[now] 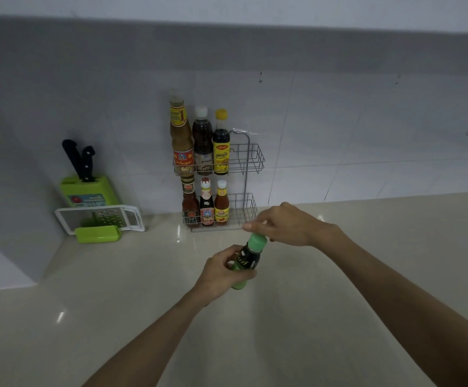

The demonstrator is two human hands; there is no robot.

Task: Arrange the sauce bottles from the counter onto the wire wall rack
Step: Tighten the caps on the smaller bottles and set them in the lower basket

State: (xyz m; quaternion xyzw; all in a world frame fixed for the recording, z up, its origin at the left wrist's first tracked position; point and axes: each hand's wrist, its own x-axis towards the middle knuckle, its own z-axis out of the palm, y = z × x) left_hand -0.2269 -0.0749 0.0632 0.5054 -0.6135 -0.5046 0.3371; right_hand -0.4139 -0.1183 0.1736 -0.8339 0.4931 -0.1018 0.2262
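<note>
1. My left hand (221, 272) is wrapped around the body of a dark sauce bottle (245, 265) with a green label, just below the middle of the frame, holding it tilted with its top leaning toward the upper right.
2. My right hand (285, 226) sits just above it, fingers curled narrow over the bottle's green cap (257, 243), thumb and forefinger touching the cap's top.
3. The bottle is held over the pale counter (310, 317); I cannot tell whether its base touches the surface.
4. The wire wall rack (248, 174) hangs on the tiled wall at the centre of the frame, its lower basket right behind my right hand.
5. The upper basket holds three tall bottles (202, 141) crowded to its left; its right part is bare wire.
6. The lower basket holds three smaller bottles (207, 205), also to the left, with free space on the right.
7. At the left of the frame a green knife block (87, 192) with two black handles stands against the wall, a white grater (100, 217) leaning in front of it.
</note>
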